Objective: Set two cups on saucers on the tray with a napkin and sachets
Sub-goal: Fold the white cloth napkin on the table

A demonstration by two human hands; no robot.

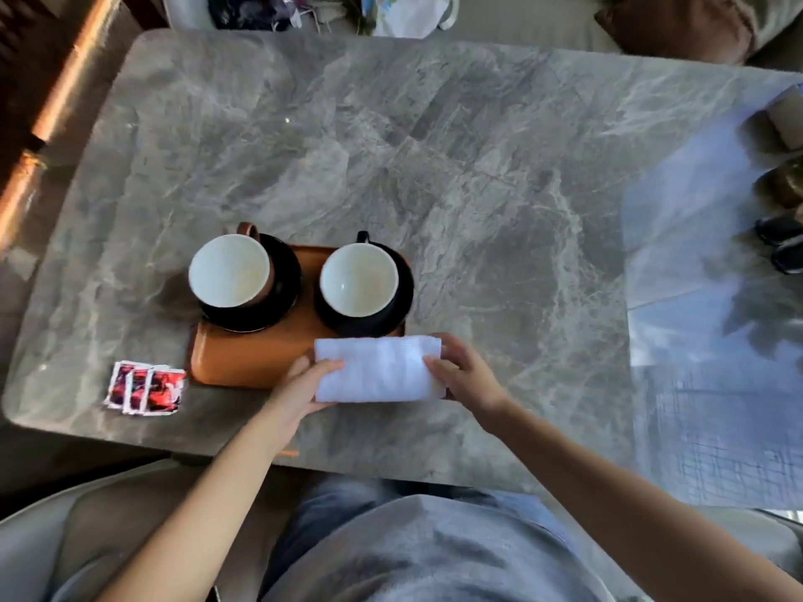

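An orange-brown tray (243,360) lies near the table's front edge. On it stand two black saucers, a left saucer (284,278) and a right saucer (404,293). A brown cup (230,271) with a white inside sits on the left one, a black cup (358,280) with a white inside on the right one. A folded white napkin (378,369) lies over the tray's front right corner. My left hand (300,386) grips its left end and my right hand (465,373) its right end. Three red sachets (145,388) lie fanned on the table, left of the tray.
The grey marble table (434,167) stretches far behind and to the right of the tray. Small dark objects (782,245) stand at its right edge. Bags and cushions lie beyond the far edge. My lap is just below the front edge.
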